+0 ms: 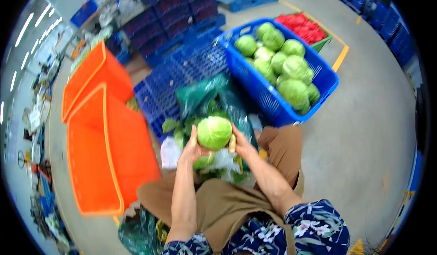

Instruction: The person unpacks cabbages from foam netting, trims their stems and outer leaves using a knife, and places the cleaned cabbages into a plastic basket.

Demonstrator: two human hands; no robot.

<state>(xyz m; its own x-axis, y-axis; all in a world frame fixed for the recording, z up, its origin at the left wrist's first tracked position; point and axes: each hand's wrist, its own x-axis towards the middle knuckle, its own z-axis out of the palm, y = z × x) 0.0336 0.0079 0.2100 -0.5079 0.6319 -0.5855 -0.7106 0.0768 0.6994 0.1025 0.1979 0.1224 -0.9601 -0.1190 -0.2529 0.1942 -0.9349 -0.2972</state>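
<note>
"How will the cabbage [214,133] handle?"

"From here, I judge it firm, fairly heavy, its slick leaves tearable; I'd cradle it low, both sides."

"And the grip?"

"My left hand [194,149] and right hand [243,145] hold it between them, spread to its width, over the bag [198,92]. I can't identify the tan piece [232,143] by the right."

Held cabbage [214,132]: underside hidden
Yellow piece [232,143]: too small to tell
Crate [259,95]: bottom hidden
Shirt [314,227]: cut off by lower edge
Clutter [45,196]: blurred, far left
</note>
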